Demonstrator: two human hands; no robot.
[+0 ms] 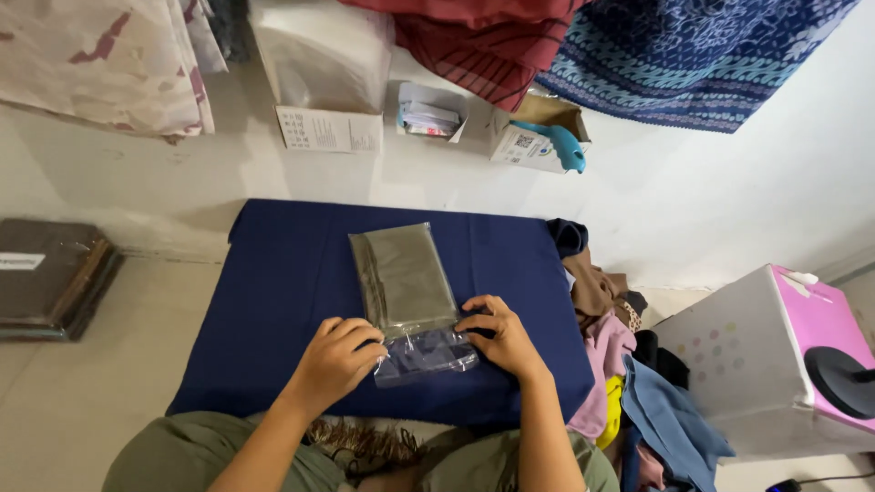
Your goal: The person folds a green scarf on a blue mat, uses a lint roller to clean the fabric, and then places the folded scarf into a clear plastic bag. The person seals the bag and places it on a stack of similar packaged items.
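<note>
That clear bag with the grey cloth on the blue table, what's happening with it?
A person is pressing both hands on the open end of a clear plastic bag that holds a folded grey cloth. The left hand and right hand rest on the empty flap nearest them, flattening it against the dark blue table cover. A pile of folded clothes sits to the right of the table, beside a white and pink box.

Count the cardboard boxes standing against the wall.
3. A large open box behind the blue mat's left corner, a small box of papers beside it, and one holding a blue tool. Hanging cloth may hide others.
</note>
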